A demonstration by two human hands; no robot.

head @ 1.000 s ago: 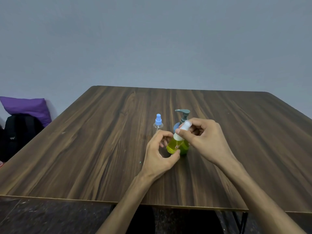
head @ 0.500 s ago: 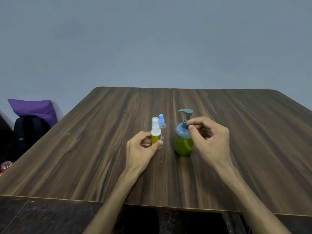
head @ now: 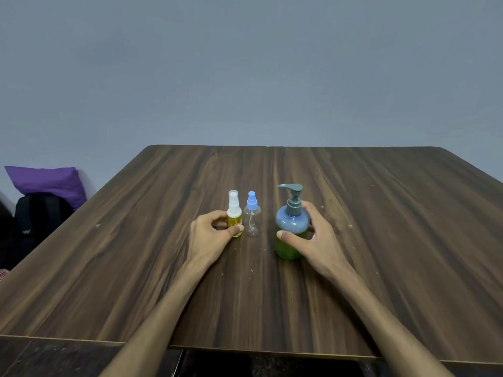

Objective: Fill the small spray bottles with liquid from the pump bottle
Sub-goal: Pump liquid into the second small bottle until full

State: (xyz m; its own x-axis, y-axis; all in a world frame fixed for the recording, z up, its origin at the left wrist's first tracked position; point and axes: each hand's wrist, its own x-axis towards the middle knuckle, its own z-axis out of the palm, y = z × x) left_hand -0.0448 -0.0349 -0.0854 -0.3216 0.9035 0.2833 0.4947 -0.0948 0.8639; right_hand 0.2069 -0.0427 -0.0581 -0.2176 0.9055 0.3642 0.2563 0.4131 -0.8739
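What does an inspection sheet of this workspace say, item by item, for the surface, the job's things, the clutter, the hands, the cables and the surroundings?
Surface: dark wooden table, with small pale specks near the bottles.
Job's things: white-capped spray bottle upright, holding yellow liquid; blue-capped spray bottle upright beside it, clear, looks empty; pump bottle upright, green liquid in the lower part.
Clutter: nothing seen.
Hands: left hand holds the white-capped spray bottle between thumb and fingers; right hand has its grip round the pump bottle.
Cables: nothing seen.
Surroundings: plain grey wall; black backpack and purple cushion on the left beyond the table.
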